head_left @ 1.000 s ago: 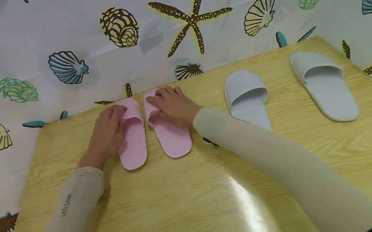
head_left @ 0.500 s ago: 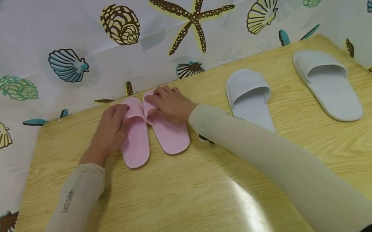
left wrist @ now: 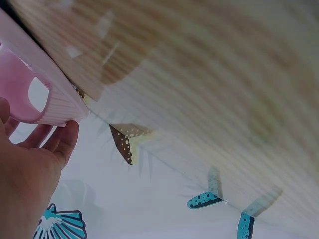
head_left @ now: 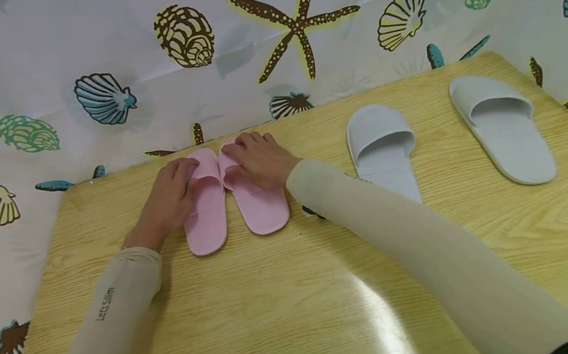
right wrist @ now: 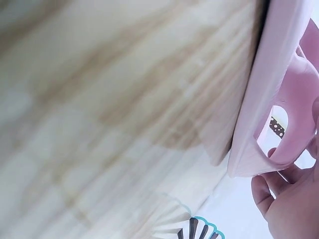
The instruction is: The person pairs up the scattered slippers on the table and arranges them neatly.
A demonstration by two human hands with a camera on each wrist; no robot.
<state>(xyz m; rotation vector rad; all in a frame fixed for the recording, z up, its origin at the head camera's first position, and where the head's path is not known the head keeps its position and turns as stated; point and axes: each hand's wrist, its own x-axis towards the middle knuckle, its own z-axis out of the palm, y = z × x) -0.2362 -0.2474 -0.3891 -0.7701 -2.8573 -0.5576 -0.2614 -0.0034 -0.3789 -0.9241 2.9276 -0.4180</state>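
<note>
Two pink slippers lie side by side on the wooden table, toes toward the patterned cloth. My left hand (head_left: 165, 198) grips the left pink slipper (head_left: 206, 227) at its ribbed strap, fingers over the top and thumb by the opening. With my right hand (head_left: 263, 160) I hold the right pink slipper (head_left: 266, 210) the same way. Their straps meet near the toes, while the heels stand slightly apart. In the left wrist view, fingertips (left wrist: 69, 134) touch the strap's edge. The right wrist view shows fingers (right wrist: 264, 191) against the other slipper's strap.
To the right lie a white slipper (head_left: 381, 145), its heel partly behind my right sleeve, and another white slipper (head_left: 504, 130) set at an angle. A small black-and-white thing (head_left: 312, 212) peeks out under the right forearm. Seashell-printed cloth (head_left: 192, 98) hangs along the table's (head_left: 262, 318) back.
The pink slippers have come together at the straps: the left one shifted slightly right, the right one slightly left and back. Both hands keep their hold; the last half second shows hardly any movement.
</note>
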